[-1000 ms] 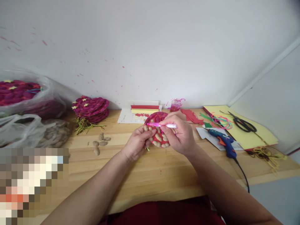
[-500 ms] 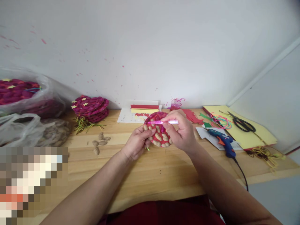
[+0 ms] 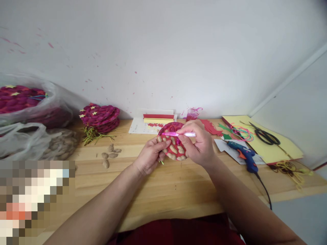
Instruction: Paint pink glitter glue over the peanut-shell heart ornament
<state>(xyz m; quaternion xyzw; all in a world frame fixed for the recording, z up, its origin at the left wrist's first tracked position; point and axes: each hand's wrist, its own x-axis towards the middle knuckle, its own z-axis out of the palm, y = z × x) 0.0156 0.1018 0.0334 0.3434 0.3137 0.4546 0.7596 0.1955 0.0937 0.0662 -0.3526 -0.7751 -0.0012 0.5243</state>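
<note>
My left hand (image 3: 150,154) grips the lower left edge of a round red disc (image 3: 168,145) covered with peanuts, thumb on top. Peanuts along its far side are painted magenta, while the near ones are still bare tan. My right hand (image 3: 200,144) pinches a slim paintbrush (image 3: 190,134) with a white handle and a magenta-stained front part. The brush lies nearly level across the disc, its tip pointing left over the peanuts. My right fingers hide part of the disc's right side.
Several loose peanuts (image 3: 111,155) lie left. Beyond them are stacked magenta peanut discs (image 3: 100,117) and plastic bags (image 3: 20,139). A cup of magenta paint (image 3: 192,115) stands by the wall. At right lie a blue glue gun (image 3: 242,153), black scissors (image 3: 265,134) and yellow paper (image 3: 286,149).
Both hands keep their holds on the disc and the paintbrush. The whole view has shifted slightly; the brush has barely moved against the disc.
</note>
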